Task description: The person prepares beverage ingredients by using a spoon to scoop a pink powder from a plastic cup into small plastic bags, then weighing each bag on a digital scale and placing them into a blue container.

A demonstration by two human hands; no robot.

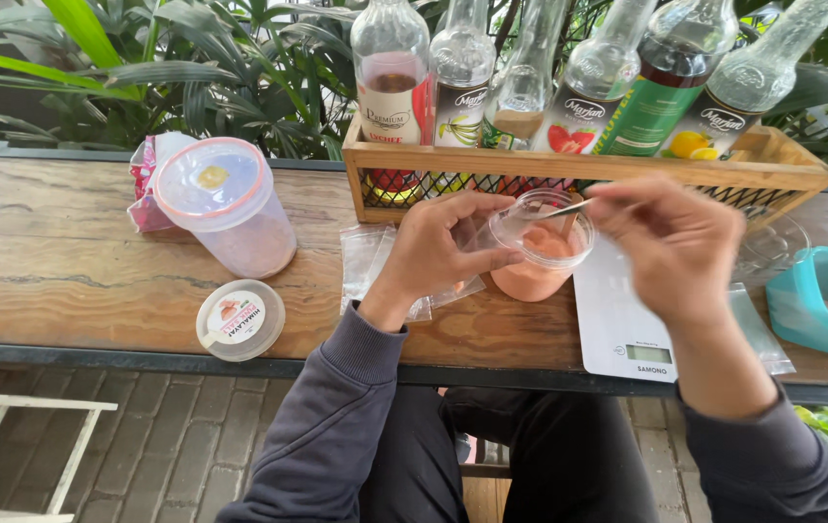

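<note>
Left hand point(443, 247) wrapped around a small clear plastic cup point(540, 254), thumb on the near side and fingers curled round the far side, gripping it just above the tabletop. Cup tilted slightly toward the body, round-rimmed, see-through in its upper part, filled through the lower half with a fine salmon-pink powder that clings to the inner wall. Held near the front edge of the wooden tabletop point(65, 271), a little right of its middle, just left of a white kitchen scale point(617, 324).

Right hand point(675, 242) raised over the cup's right side, fingers pinched shut on a thin metal spoon point(569, 206), handle blurred, tip reaching across the cup's rim.

Under the left hand, a few clear plastic sachets point(370, 261) lying flat. Toward the front edge on the left, a round white lid point(239, 320) with a printed label, face up. Farther back on the left, a larger clear tub point(230, 213) with a pink-rimmed lid, leaning, touching a pink packet point(147, 189) behind it. Along the back edge, a wooden crate point(588, 167) with a mesh front, packed with glass syrup bottles point(394, 77). At the right edge, a teal container point(826, 300), partly cut off, with a clear glass bowl point(772, 247) just beside it. Green foliage behind everything.
</note>
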